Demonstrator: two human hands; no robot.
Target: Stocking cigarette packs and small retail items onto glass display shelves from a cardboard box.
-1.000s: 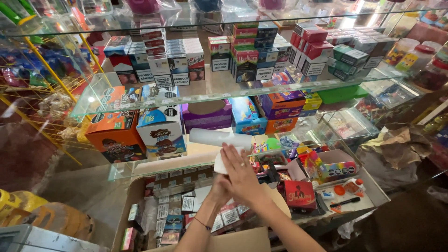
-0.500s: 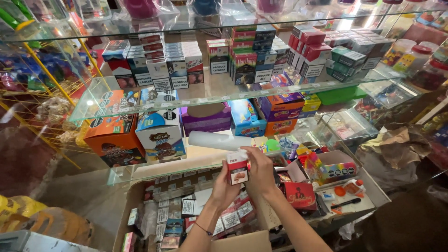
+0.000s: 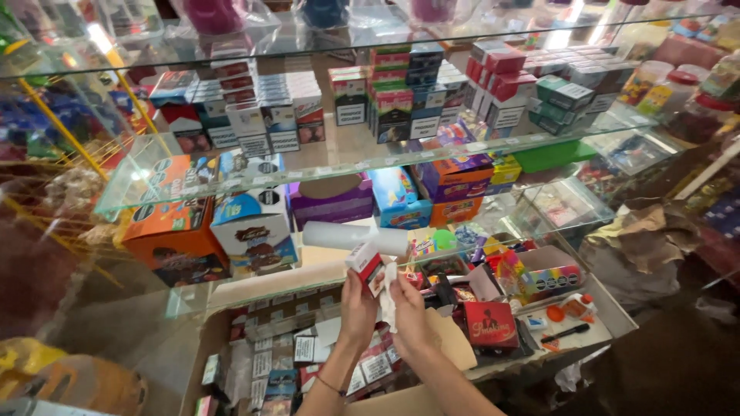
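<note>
Small red and white packet [image 3: 365, 266] sits raised in the left hand [image 3: 357, 308], its fingers pinching it from below, just in front of a white roll [image 3: 351, 236] lying on the lower shelf. Beside it the right hand [image 3: 406, 312] has its fingers closed on a thin white wrapper [image 3: 388, 296] that hangs between the two hands. Below them an open cardboard box [image 3: 451, 347] holds many more packets. Glass shelves [image 3: 347, 154] above carry stacked packs, and an orange box [image 3: 173, 239] stands to the left
</note>
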